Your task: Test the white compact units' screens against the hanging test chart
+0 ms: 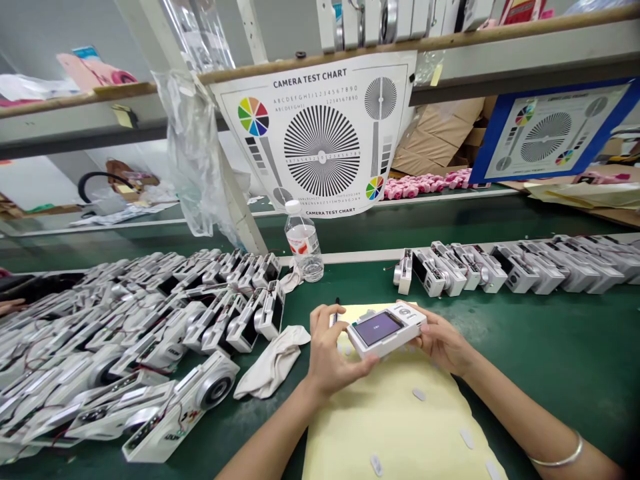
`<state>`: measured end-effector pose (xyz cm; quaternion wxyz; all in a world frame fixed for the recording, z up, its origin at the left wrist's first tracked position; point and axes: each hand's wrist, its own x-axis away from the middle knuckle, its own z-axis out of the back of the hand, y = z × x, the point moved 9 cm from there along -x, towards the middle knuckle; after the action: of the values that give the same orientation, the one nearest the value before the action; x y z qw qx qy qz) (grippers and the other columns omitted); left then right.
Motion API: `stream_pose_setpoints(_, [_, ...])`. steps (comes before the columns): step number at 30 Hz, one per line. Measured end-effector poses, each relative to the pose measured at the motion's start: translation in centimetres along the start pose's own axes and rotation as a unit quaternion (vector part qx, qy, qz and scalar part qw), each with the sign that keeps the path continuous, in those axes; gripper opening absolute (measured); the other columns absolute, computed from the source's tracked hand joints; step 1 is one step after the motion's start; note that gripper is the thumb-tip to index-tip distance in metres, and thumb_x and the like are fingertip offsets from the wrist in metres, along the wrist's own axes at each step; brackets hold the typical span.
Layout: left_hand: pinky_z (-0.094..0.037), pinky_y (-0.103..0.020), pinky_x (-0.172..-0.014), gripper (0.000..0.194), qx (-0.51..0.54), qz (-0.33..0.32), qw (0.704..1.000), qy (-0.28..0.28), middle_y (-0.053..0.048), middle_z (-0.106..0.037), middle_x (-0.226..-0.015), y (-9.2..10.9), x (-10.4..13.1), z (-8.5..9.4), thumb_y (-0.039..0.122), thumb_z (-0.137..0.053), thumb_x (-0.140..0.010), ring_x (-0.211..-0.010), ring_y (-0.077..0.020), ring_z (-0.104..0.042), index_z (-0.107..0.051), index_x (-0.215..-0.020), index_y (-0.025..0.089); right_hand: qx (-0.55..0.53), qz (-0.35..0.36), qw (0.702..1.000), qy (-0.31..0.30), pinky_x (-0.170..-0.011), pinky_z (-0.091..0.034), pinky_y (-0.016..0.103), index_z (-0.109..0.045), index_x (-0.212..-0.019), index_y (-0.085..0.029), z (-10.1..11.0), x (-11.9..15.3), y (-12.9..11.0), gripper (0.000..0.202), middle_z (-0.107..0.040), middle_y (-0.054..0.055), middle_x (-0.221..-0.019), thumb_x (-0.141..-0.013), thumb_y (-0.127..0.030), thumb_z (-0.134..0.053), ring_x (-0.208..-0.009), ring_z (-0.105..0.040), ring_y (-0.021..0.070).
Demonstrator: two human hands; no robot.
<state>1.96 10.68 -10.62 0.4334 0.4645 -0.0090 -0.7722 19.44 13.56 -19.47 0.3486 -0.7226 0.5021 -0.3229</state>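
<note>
A white digital camera (385, 329) is held between both hands, its lit purplish screen facing me. My left hand (330, 353) grips the camera's left end, thumb along the lower edge and fingers curled at the top. Around the right end, my right hand (440, 337) is closed, with most of its fingers hidden behind the body. Beneath both hands lies a yellow sheet (400, 413) with several small pale pieces scattered on it. A crumpled white cloth (273, 363) rests left of my left hand.
Many white camera bodies (180, 407) crowd the left of the green table (560, 353). Another row of cameras (525, 267) stands at the back right. A plastic bottle (305, 243) stands behind the sheet, below a hanging camera test chart (323, 143). A second chart (545, 133) hangs right.
</note>
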Motion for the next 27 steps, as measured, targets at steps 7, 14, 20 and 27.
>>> stream_pose_setpoints(7, [-0.04,-0.045,-0.079,0.042,0.002,0.004,0.999,-0.036,-0.012,-0.048,-0.096,-0.4,0.2,-1.1,0.055,-0.06,-0.059,-0.093,-0.027,-0.041,-0.053,-0.071,0.016,0.016,0.021,1.0,0.003,-0.071,-0.049,0.031,-0.05,-0.114,-0.022,0.3,-0.2,-0.2,0.057,-0.06,0.007,-0.107,-0.058,-0.023,-0.06,-0.086,-0.058,0.0189])
stream_pose_setpoints(14, [-0.038,-0.045,-0.084,0.057,-0.053,-0.107,0.992,-0.034,-0.012,-0.042,-0.104,0.8,0.3,-1.2,0.047,-0.07,-0.055,-0.098,-0.0285,-0.038,-0.052,-0.098,0.015,0.066,0.026,0.998,0.0,-0.066,-0.045,0.023,-0.04,-0.117,-0.027,0.3,-0.2,-0.4,0.062,-0.056,0.002,-0.103,-0.06,-0.02,-0.064,-0.081,-0.056,0.0142])
stream_pose_setpoints(20, [-0.037,-0.045,-0.083,0.062,-0.071,-0.143,0.987,-0.03,-0.013,-0.041,-0.105,1.1,0.5,-1.1,0.048,-0.07,-0.054,-0.098,-0.0282,-0.038,-0.051,-0.102,0.015,0.078,0.039,0.996,0.001,-0.067,-0.044,0.024,-0.036,-0.115,-0.029,0.1,0.1,-0.6,0.063,-0.055,0.001,-0.101,-0.062,-0.023,-0.069,-0.082,-0.056,0.0148])
stream_pose_setpoints(27, [-0.037,-0.044,-0.083,0.06,-0.069,-0.17,0.983,0.003,-0.013,-0.043,-0.103,2.0,0.4,-0.2,0.052,-0.067,-0.056,-0.096,-0.0285,-0.04,-0.052,-0.1,0.014,0.032,0.017,0.999,-0.022,-0.06,-0.044,0.021,-0.037,-0.115,-0.028,-0.2,0.0,-0.4,0.062,-0.056,0.0,-0.092,-0.062,-0.022,-0.068,-0.074,-0.056,0.0127])
